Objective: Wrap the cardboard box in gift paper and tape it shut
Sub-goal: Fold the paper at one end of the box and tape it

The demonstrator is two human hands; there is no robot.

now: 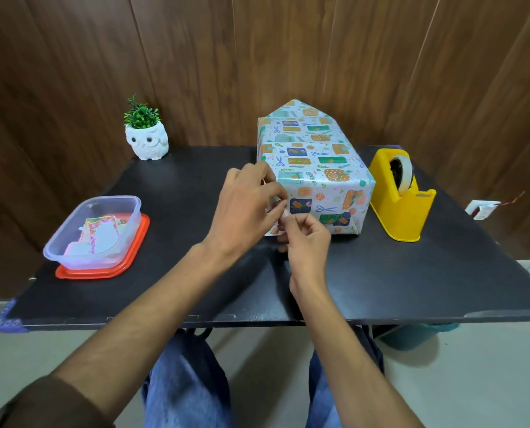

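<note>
The box (316, 168) stands on the black table (412, 273), covered in pale gift paper printed with scissors and parcels. At its far end a pointed paper flap sticks up. My left hand (245, 208) lies against the near left corner of the box, fingers curled on the folded paper there. My right hand (303, 242) is just below it, thumb and fingers pinching something small at the near face; what it is I cannot make out. A yellow tape dispenser (401, 196) with a roll of tape stands right of the box.
A clear plastic tub (93, 233) with paper scraps sits on its red lid (140, 242) at the left. A white owl pot (147, 140) with a green plant stands at the back left. A wood-panel wall runs behind the table.
</note>
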